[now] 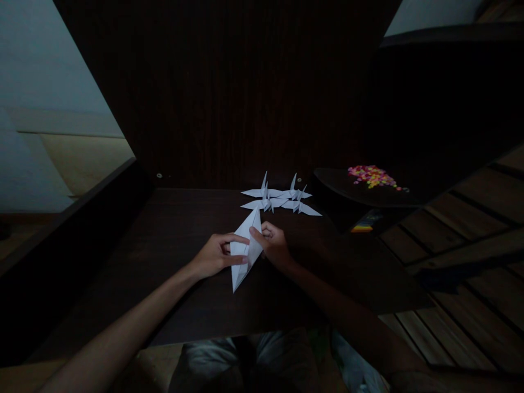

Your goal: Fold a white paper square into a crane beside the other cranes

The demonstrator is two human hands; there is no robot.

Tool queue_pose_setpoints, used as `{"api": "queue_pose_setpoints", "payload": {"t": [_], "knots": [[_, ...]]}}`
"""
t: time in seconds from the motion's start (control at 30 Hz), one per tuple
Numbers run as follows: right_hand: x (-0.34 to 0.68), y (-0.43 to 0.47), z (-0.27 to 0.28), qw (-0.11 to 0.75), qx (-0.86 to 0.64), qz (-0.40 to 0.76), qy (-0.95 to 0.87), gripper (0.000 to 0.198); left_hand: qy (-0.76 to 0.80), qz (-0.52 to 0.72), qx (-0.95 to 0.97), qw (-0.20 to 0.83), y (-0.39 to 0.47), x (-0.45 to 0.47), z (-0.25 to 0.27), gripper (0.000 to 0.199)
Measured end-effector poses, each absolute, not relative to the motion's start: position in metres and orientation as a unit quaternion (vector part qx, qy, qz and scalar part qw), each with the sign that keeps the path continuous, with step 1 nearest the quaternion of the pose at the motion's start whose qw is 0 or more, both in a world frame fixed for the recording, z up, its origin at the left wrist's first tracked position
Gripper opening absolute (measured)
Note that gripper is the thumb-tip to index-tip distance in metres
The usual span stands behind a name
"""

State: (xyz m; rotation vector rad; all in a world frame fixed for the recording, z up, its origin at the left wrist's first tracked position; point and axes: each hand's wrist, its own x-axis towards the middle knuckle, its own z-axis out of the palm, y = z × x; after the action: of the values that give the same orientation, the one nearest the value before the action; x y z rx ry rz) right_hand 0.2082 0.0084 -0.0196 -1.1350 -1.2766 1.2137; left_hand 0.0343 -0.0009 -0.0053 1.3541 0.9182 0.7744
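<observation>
A white sheet of folded origami paper [243, 232], shaped like a long diamond, is held between both hands above the dark desk. My left hand [216, 254] grips its left edge, with the thumb and a finger lying across the front. My right hand [272, 243] pinches the right edge, its thumb pressed on the front face and the other fingers curled behind. Just beyond the paper, several white paper cranes [282, 203] stand close together in two rows, their thin points sticking up.
The dark wooden desk [184, 218] meets a tall back panel [229, 98] and a raised left side board [73, 218]. On a curved dark shelf [333, 180] at the right lies a heap of small colourful pieces [374, 176]. Wooden slats [470, 218] run farther right.
</observation>
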Motion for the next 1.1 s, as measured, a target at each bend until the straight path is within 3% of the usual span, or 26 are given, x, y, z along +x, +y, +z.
{"api": "queue_pose_setpoints", "payload": {"t": [0.17,0.47,0.73,1.1], "knots": [[0.2111,0.0108,-0.0196,0.467,-0.424,0.565,-0.532,0.039,0.425,0.383,0.555,0.604,0.0017,0.0311,-0.0037,0.053],[0.2106,0.0125,-0.022,0.444,-0.396,0.564,-0.572,0.04,0.436,0.403,0.534,0.602,0.0036,0.0282,0.0033,0.062],[0.2092,0.0124,-0.0229,0.48,-0.433,0.521,-0.557,0.037,0.406,0.394,0.541,0.622,0.0017,0.0333,-0.0018,0.072],[0.2058,0.0105,-0.0277,0.424,-0.346,0.6,-0.583,0.034,0.409,0.467,0.516,0.59,0.0051,0.0334,-0.0048,0.078]]}}
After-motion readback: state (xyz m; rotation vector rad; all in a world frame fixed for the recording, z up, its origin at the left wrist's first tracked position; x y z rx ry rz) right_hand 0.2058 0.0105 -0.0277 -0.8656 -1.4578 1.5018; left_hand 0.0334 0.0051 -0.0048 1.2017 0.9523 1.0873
